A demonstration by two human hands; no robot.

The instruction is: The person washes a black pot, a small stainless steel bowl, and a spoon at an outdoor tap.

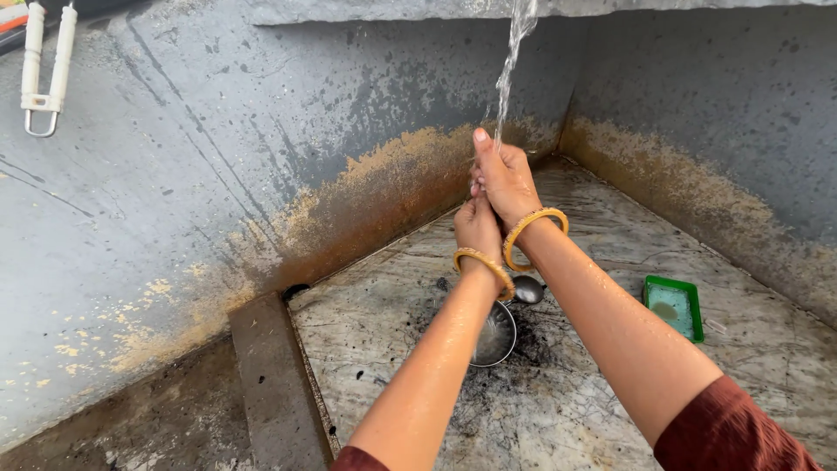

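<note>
Both hands are up under the stream of water, pressed together. The right hand wraps over the left hand, fingers curled close around each other, holding nothing that I can see. 2 gold bangles circle the wet wrists. Below on the stone floor sits a small steel bowl, likely light, stiff and slippery; its rim looks easiest to grip. A green soap dish lies apart.

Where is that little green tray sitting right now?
In the head view, the green tray lies on the stone basin floor at the right, near the stained right wall, just beyond the person's right forearm.
</note>
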